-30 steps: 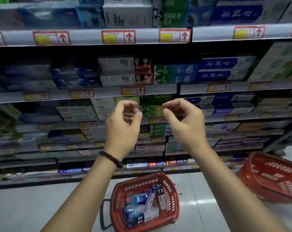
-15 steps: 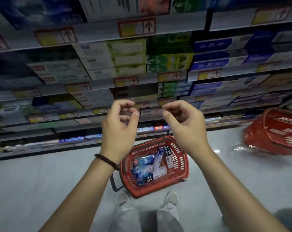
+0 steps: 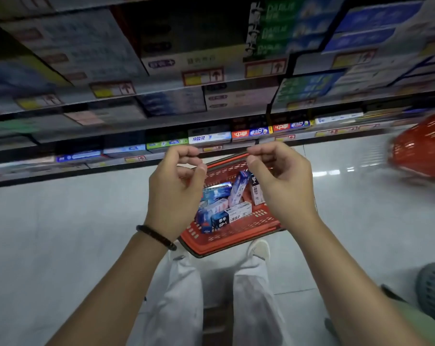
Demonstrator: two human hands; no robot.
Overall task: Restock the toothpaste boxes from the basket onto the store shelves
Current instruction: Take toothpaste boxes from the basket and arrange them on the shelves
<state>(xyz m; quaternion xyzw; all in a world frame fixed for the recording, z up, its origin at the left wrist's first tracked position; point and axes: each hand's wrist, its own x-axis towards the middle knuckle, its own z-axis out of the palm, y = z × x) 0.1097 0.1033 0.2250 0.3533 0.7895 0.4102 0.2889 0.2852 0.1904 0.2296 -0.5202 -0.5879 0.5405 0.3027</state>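
A red basket stands on the floor in front of my feet, with several toothpaste boxes lying loose in it, mostly blue and white. My left hand and my right hand hover side by side above the basket, palms facing each other. The fingers of both are loosely curled and neither hand holds anything. A dark bracelet sits on my left wrist. The store shelves run across the top of the view, packed with rows of toothpaste boxes, blurred by motion.
A second red basket lies on the floor at the right, near the shelf base. My legs in white trousers stand just behind the first basket. A grey object sits at the bottom right. The floor is pale tile.
The view has tilted down from the shelves to the basket and my legs. Both hands have lowered with it, keeping the same loose curl and holding nothing.
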